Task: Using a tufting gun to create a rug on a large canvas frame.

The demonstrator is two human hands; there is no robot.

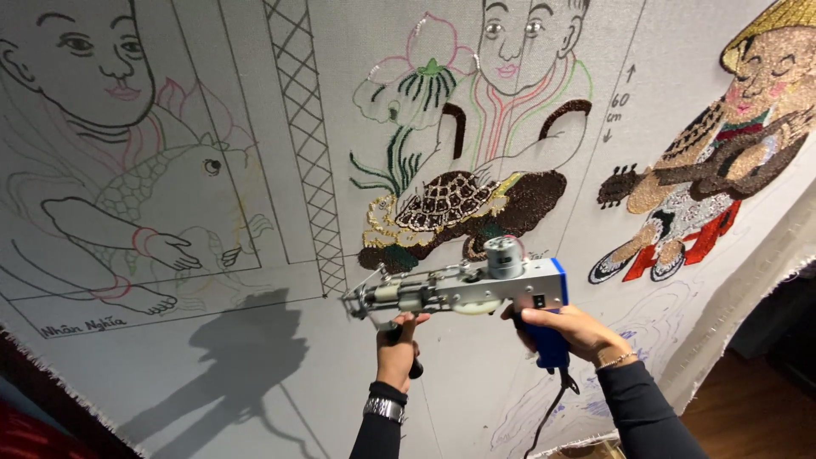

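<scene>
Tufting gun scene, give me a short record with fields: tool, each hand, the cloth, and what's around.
tool: tufting gun, grey body, blue rear, held level with its needle end pointing left
left hand: gripping the black front handle under the gun
right hand: closed on the blue rear grip
cloth: grey stretched fabric with outlined figures
tufted areas: turtle, seated figure at right
cord: hangs from the grip

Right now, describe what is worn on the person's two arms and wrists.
Both arms wear close-fitting black long sleeves that end at the wrists. The left hand is bare, with a silver metal watch band around the wrist over the cuff. The right hand is bare too, with a thin beaded bracelet at the wrist.
</scene>
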